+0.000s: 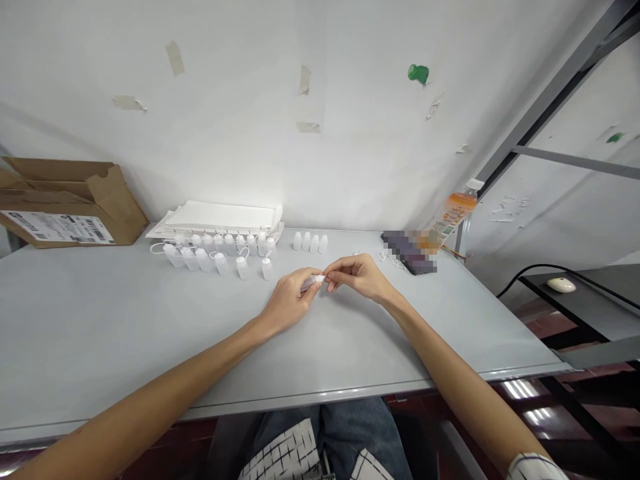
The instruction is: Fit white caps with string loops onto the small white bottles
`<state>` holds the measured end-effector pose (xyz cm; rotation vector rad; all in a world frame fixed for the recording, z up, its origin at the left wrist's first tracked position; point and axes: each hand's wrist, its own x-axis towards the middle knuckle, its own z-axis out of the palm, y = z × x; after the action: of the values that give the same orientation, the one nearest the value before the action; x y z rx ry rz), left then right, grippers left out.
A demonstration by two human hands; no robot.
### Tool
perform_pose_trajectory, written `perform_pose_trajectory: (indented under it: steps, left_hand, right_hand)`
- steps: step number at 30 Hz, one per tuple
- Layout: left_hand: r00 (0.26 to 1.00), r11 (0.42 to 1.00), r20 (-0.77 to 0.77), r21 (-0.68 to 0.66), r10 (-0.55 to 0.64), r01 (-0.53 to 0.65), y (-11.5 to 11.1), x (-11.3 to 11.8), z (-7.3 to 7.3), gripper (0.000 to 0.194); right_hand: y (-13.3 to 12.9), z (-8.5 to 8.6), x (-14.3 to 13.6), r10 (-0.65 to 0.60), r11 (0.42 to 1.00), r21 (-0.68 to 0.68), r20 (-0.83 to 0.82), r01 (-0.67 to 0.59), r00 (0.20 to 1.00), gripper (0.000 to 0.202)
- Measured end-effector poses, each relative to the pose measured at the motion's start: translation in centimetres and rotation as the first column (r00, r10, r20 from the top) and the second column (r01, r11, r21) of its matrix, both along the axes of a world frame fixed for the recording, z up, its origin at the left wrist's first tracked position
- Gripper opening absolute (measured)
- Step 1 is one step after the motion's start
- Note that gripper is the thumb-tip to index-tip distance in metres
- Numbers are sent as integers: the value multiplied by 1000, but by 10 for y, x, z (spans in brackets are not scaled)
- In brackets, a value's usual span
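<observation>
My left hand [287,301] is closed around a small white squeeze bottle [311,283], which lies tilted with its narrow end toward the right. At that narrow end, the fingertips of my right hand [367,277] are pinched together. Whatever sits between them is too small to make out. To the left stand several similar bottles with looped straps [242,268], in rows on the table. Beyond my hands is a short row of bottles without loops [310,243]. Small white strap pieces [393,260] lie to the right of my right hand.
A stack of white sheets [225,217] lies against the wall behind the bottles. An opened cardboard box [70,203] stands at the far left. On the right are a dark phone [407,252] and an orange drink bottle [457,207]. The grey table [125,333] ends close before me.
</observation>
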<state>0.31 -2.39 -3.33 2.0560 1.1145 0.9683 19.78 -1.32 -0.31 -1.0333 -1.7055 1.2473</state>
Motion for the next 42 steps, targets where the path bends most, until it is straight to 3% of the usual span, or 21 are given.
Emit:
perform_pose_trajectory:
  steps: [11,15,17,19,21,24,27,30,33,38,42]
  left_hand:
    - [996,999,79,33,-28,26,5,4,15,35]
    - [998,980,51,197,-26,16,7,-2,22,31]
    - [999,923,4,384,40,-39,8,-7,27,29]
    - [990,806,-36,585,136,-90,11,-14,34,29]
    - [973,676,44,711,228,-191,16,-24,42,25]
    - [935,545,190,770,300,-331,27,-40,54,26]
    - [875,483,276,748,398,-456,41,-57,60,31]
    - [822,495,305,680,480,-541,54,-71,58,35]
    - [801,531,313,619,510,-579,61,-78,54,35]
    - [791,527,313,610,526,-592,64,-80,52,35]
    - [794,522,321,617,516,-589,62,-80,55,35]
  right_hand:
    - [1,11,0,-11,1000,4,-162,12,987,26]
    - [3,21,1,-56,996,67,-140,66,989,26]
    - [6,32,3,-99,985,130,-113,114,989,27]
    - [10,44,5,-150,971,182,-52,157,987,26]
    - [16,54,2,-175,963,216,63,158,982,25]
    - [25,63,-13,-202,948,297,287,114,936,19]
    - [33,64,-41,-156,931,360,552,-65,819,14]
    - [39,62,-70,-190,887,419,714,-193,674,17]
    - [43,59,-89,-210,873,420,782,-247,587,19]
    - [47,55,-101,-242,854,446,797,-268,554,22]
    - [47,54,-101,-214,858,440,775,-263,595,18]
